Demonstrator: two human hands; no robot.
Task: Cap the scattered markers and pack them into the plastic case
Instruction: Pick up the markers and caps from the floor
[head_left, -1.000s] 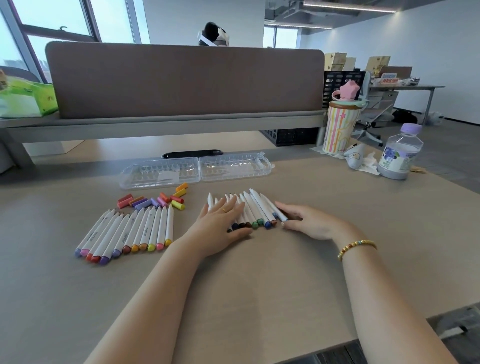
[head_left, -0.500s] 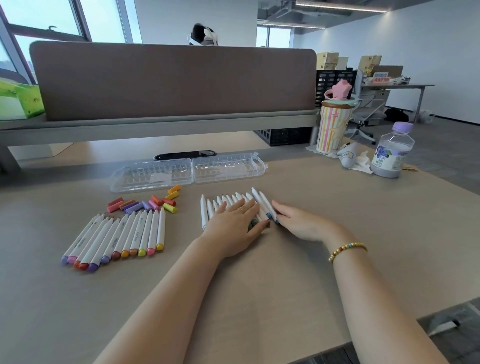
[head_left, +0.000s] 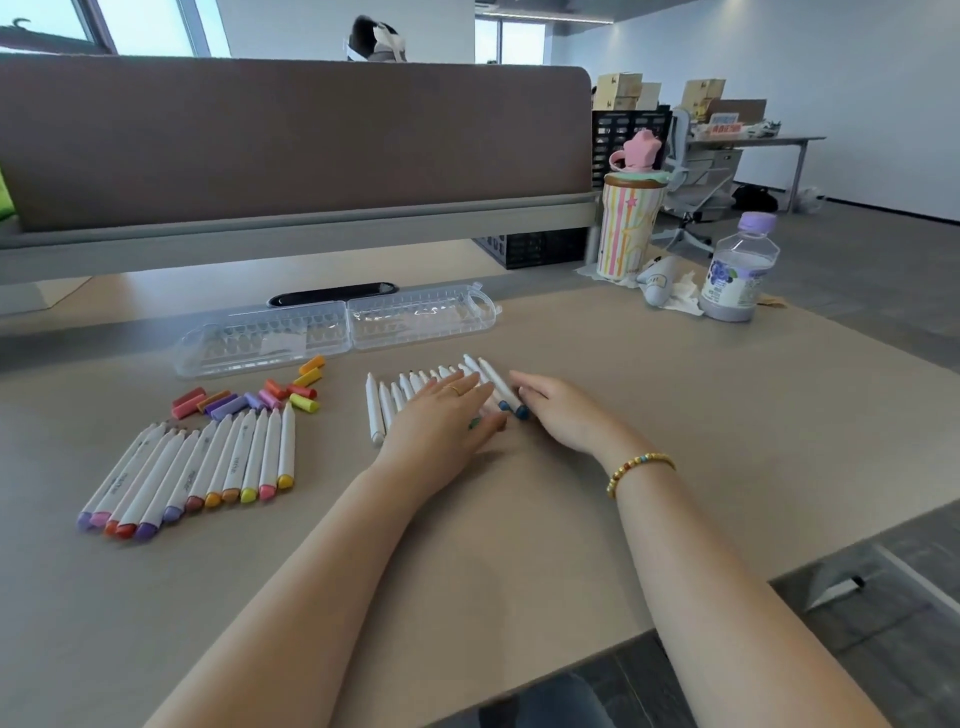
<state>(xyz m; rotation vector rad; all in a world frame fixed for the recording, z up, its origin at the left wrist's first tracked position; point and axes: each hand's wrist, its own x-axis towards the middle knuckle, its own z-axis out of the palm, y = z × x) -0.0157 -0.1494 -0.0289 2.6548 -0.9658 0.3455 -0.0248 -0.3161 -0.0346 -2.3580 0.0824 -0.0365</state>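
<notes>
Head view: both hands (head_left: 441, 421) (head_left: 563, 410) have squeezed the markers (head_left: 400, 395) tighter together.

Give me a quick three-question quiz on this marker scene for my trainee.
1. True or false: the plastic case lies open with no markers in it.
2. Which hand lies flat on the right row of markers? A) left hand B) right hand
3. Fill in: the loose caps lie between the case and the ____ row of markers.

Key: 1 true; 2 A, while the right hand touches that row's right edge; 3 left.
</notes>
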